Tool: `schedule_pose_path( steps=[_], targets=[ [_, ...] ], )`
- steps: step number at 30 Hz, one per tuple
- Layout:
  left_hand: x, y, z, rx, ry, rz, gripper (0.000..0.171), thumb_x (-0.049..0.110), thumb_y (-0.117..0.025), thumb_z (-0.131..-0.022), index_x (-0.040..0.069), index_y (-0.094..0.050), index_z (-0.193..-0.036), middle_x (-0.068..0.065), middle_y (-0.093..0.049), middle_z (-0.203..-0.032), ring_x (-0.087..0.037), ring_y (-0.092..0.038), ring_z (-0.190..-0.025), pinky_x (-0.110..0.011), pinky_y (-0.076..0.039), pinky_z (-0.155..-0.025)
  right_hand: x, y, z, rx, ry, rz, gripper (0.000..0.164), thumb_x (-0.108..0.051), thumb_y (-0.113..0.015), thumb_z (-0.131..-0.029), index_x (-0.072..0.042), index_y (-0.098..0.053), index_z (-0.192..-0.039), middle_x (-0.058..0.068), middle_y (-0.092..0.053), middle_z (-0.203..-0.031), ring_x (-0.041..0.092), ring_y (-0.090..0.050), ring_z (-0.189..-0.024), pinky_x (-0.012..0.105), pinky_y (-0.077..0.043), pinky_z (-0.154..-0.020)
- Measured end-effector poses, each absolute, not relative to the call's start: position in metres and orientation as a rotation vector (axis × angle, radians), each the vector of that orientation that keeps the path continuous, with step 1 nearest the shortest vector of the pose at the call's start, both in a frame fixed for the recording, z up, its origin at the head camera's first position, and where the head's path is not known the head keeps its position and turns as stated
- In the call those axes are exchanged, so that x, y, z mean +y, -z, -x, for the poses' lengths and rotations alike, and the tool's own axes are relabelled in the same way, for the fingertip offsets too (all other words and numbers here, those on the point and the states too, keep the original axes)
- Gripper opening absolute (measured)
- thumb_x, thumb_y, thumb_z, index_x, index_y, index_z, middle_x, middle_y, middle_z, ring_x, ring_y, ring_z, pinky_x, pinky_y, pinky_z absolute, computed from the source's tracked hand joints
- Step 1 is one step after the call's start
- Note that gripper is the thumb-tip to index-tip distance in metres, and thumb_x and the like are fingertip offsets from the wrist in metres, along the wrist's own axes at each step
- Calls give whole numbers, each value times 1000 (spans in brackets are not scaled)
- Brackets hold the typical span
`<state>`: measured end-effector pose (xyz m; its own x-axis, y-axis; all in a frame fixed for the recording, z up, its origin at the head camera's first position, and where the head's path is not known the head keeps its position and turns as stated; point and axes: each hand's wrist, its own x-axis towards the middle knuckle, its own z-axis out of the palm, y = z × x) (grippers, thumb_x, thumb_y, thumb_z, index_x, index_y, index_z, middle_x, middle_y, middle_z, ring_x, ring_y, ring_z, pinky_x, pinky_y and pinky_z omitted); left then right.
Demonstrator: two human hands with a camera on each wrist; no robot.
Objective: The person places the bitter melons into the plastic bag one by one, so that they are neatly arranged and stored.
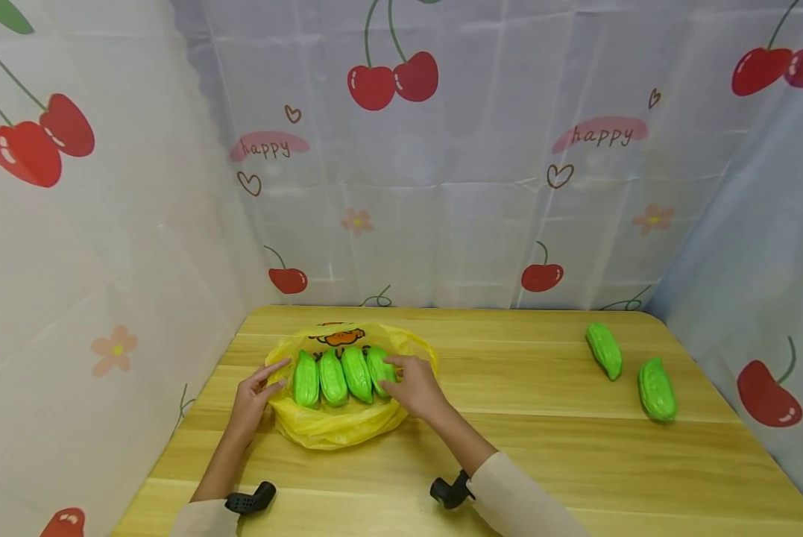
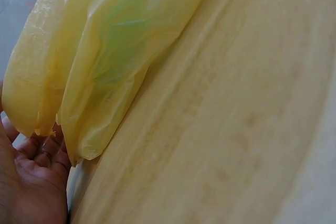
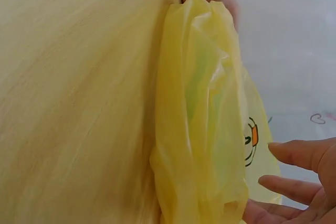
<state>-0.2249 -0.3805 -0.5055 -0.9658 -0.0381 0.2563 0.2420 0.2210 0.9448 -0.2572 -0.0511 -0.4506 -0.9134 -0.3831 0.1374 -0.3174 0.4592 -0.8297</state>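
Observation:
A yellow plastic bag (image 1: 337,429) lies on the table with its mouth spread wide. Inside it several long, plump, shiny green objects (image 1: 334,378) with pointed ends stand side by side in a row; their exact kind is unclear. My left hand (image 1: 248,403) is at the bag's left rim, thumb and fingers apart. In the left wrist view its fingers lie behind the crumpled yellow plastic (image 2: 105,72), partly hidden. By the rightmost green object (image 1: 379,369) is my right hand (image 1: 414,386), its fingers spread over the bag's right side. The right wrist view shows those fingers (image 3: 296,187) extended, pinching nothing.
Two more green objects, one farther back (image 1: 605,350) and one nearer (image 1: 657,389), lie at the right of the wooden table (image 1: 508,432). Cherry-printed curtains (image 1: 441,224) hang behind and at both sides. A black camera mount sits on each wrist.

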Motion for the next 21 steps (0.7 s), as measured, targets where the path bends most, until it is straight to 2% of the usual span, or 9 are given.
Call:
schedule_pose_path(
  steps=[2, 11, 21],
  targets=[
    [-380, 505, 225, -2269, 1825, 190, 42, 1, -59, -101, -13, -52, -140, -33, -47, -146, -40, -21, -150, -5, -27, -107, -49, 447, 255, 2610, 1492, 657, 45, -8, -74, -92, 5, -63, -134, 23, -62, -135, 44, -64, -114, 36, -60, -74],
    [-381, 504, 225, -2268, 1820, 198, 41, 1, -59, -101, -13, -53, -139, -33, -48, -146, -40, -23, -149, -7, -30, -107, -40, 432, 246, 2599, 1517, 696, 46, -11, -73, -94, 0, -62, -137, 20, -61, -138, 44, -63, -116, 45, -61, -82],
    [-380, 504, 224, -2261, 1826, 202, 41, 1, -59, -101, -14, -52, -139, -34, -47, -145, -40, -21, -150, -6, -27, -108, -25, 420, 235, 2616, 1603, 756, 42, -14, -74, -94, -8, -66, -135, 13, -64, -136, 37, -67, -113, 40, -61, -82]
  ],
)
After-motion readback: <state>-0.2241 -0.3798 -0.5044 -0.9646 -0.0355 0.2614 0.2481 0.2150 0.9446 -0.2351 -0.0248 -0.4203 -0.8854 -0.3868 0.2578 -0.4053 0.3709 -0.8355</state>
